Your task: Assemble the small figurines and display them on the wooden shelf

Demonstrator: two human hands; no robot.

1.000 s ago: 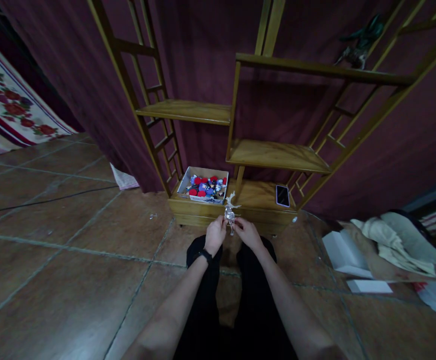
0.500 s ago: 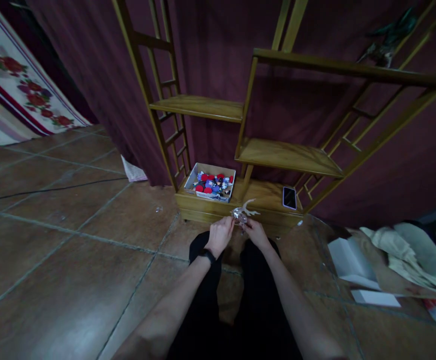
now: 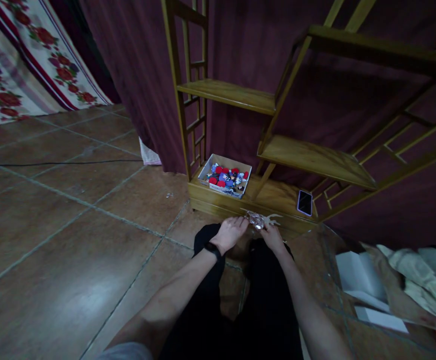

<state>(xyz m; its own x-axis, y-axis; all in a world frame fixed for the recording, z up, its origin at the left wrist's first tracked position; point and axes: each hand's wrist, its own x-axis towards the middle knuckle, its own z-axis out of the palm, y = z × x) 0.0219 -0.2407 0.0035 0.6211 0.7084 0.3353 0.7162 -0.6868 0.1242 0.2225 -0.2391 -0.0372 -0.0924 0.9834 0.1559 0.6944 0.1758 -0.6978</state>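
The clear figurine [image 3: 256,219] lies sideways over my knees, just near the wooden shelf unit [image 3: 274,197], my left hand [image 3: 231,233] and right hand [image 3: 274,237] each with a grip pinching one end, probably to spare its thin prongs.

This looks like a room in a home. Brown glazed tiles cover the floor [image 3: 71,240], a maroon curtain [image 3: 139,65] hangs behind a wooden display shelf [image 3: 225,94], and a flowered cloth [image 3: 23,65] hangs at the left. A box of small toys [image 3: 225,176], a phone [image 3: 304,202] and heaped fabric [image 3: 420,280] lie about.
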